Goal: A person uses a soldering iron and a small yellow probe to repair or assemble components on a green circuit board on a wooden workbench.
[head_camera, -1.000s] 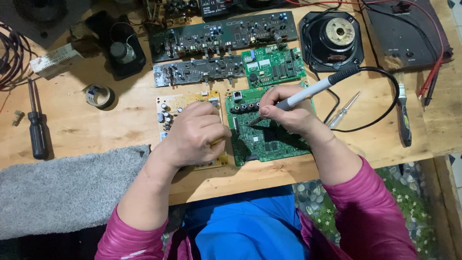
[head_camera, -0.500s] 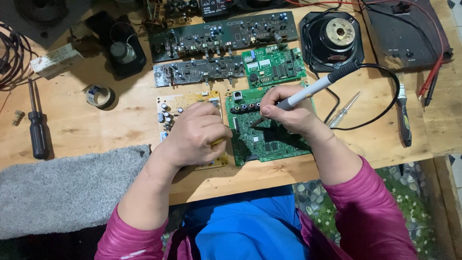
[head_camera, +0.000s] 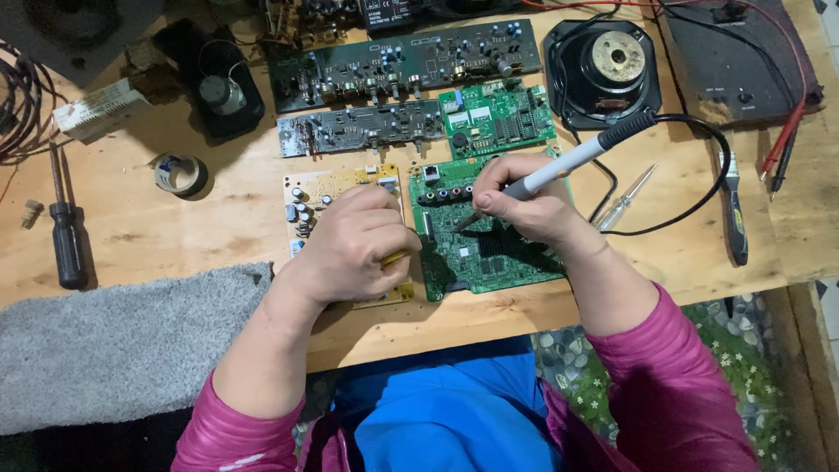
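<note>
My left hand [head_camera: 354, 245] hides much of the pale yellow circuit board [head_camera: 336, 188], fingers curled shut on something yellow I can't make out. The iron's tip is hard to see against the green rectangular circuit board [head_camera: 489, 253] at the wooden table's [head_camera: 175, 232] near edge. My right hand [head_camera: 524, 205] pinches the grey, black-handled soldering iron [head_camera: 568, 162] like a pen, over that board's top half.

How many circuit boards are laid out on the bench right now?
5: two long dark boards at the back, a small green board beside them, the large green board under the soldering iron, and a beige board beneath the left hand. More may sit beyond the top edge.
</note>
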